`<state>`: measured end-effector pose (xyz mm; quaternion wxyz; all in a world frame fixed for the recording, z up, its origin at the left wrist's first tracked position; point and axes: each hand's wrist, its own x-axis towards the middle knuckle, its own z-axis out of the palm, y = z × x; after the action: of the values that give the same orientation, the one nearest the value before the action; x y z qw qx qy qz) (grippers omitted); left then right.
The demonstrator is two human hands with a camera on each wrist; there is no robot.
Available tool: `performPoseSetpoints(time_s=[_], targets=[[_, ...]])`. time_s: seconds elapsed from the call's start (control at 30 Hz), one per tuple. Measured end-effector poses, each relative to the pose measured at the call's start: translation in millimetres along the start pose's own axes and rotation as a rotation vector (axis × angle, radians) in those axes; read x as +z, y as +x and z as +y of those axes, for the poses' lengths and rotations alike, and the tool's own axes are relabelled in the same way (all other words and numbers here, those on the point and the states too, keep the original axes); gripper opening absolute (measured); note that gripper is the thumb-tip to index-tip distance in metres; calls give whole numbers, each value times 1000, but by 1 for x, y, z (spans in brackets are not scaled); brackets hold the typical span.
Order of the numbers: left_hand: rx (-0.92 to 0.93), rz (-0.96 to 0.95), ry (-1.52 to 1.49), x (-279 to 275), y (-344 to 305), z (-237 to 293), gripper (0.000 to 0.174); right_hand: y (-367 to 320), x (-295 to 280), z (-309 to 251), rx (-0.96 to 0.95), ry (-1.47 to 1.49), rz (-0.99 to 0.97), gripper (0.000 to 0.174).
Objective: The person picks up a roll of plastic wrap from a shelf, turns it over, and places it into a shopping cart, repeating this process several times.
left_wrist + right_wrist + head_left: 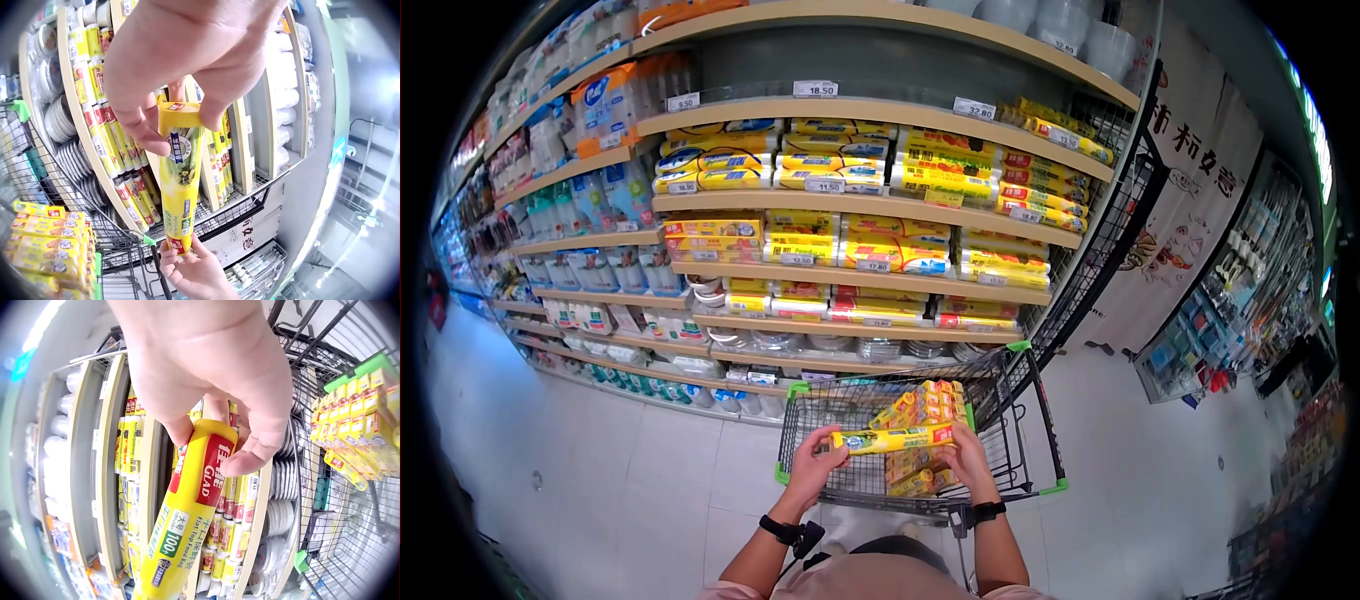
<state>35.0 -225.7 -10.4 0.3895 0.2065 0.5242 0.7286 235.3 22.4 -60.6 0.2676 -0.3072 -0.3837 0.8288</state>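
Above the basket of the shopping cart [1055, 486], a yellow roll of food bags [895, 439] is lying nearly level between two hands. At its left end the left hand [815, 465] is pinching it between thumb and fingers; at its right end the right hand [968, 460] is doing likewise with curled fingers. This two-ended hold is probably steadying the roll while leaving its printed middle uncovered for reading. Inside the cart, yellow boxes [940, 400] are standing stacked in close rows, presumably because their flat sides are fitting together well, and at least one yellow pack [347, 469] is lying slanted beside that stack. Beyond the cart, a shelf unit [860, 205] is carrying packed rolls [830, 165] on their sides, a placement likely suiting the low gaps between boards. As for numbers, one roll is being held by two hands, and one dark strap is circling each wrist, making two straps [780, 530]. One cart is showing, with four green corner caps [798, 388]. More than ten boxes are filling its stack, though overlap is hiding the exact count. Farther off than the cart, at least three price tags [815, 89] are lining an upper board; the shelved rolls are crowding too tightly for counting.
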Motion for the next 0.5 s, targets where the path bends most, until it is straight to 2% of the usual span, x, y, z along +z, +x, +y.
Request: performPoseSetpoints(time_s=[0.07,0.2,0.3,0.5], targets=[[35,17,46,0,1,-2,44,0,1,1,-29,33,0,28],[196,56,139,-2,6,-1,50,-6,25,-15,-105,45,-91,40],[406,30,113,9,2,14,57,1,34,-17,-106,27,-126,37],[852,41,667,31,-6,64,62,11,66,-9,-42,21,-140,33]])
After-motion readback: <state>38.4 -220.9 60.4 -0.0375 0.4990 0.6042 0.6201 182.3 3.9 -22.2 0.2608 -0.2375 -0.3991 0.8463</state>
